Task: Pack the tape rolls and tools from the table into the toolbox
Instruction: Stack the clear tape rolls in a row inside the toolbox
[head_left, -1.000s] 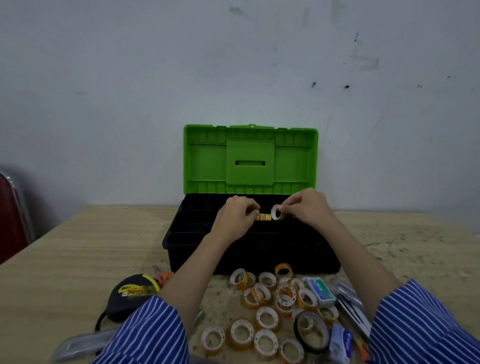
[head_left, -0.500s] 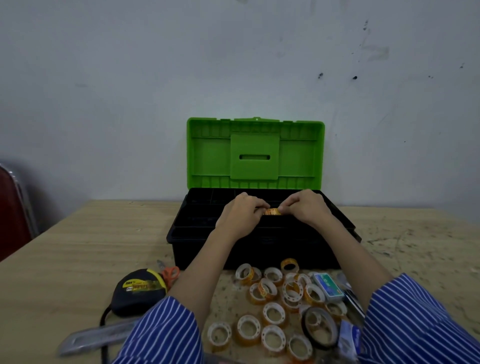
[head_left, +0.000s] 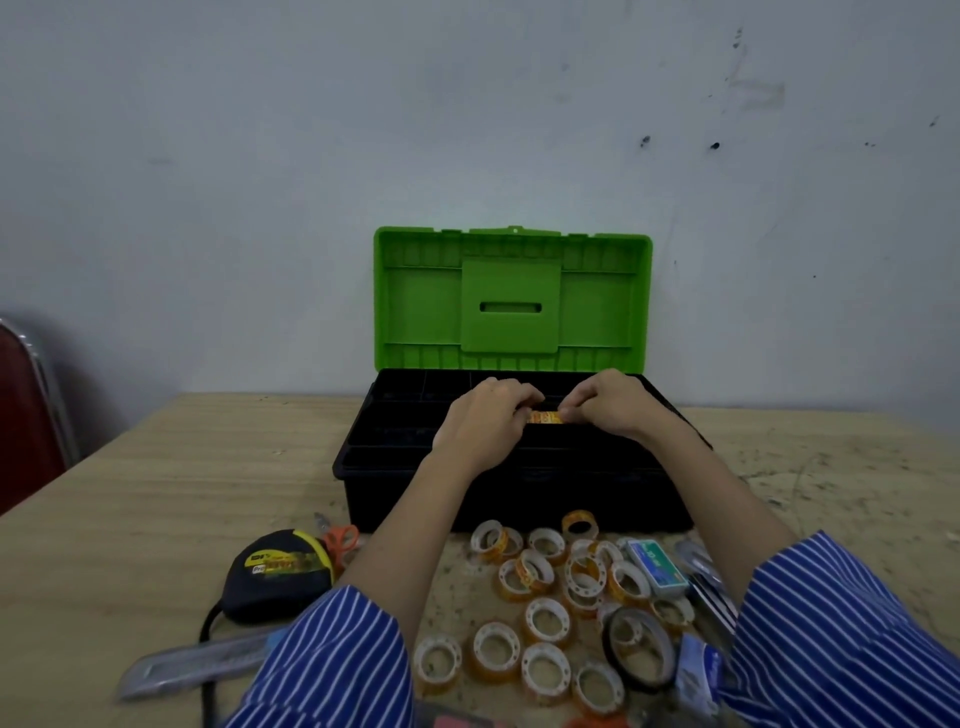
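While both hands meet over the open toolbox (head_left: 405, 467), one tape roll (head_left: 545, 417) sits between them.
Left hand (head_left: 488, 423) and right hand (head_left: 610, 408) pinch it with curled fingers; loose tape rolls (head_left: 545, 621) lie on the table (head_left: 156, 493) in front.

Pale wooden table (head_left: 130, 499) with a toolbox and scattered items

A black toolbox (head_left: 395, 488) with a raised green lid (head_left: 511, 296) stands at centre frame. Below it lies a cluster of small tape rolls (head_left: 545, 618), a larger black tape roll (head_left: 639, 649) and a green-white box (head_left: 655, 566) at lower right; a tape measure (head_left: 280, 571), orange-handled scissors (head_left: 340, 540) and a grey tool (head_left: 192, 665) lie at lower left.
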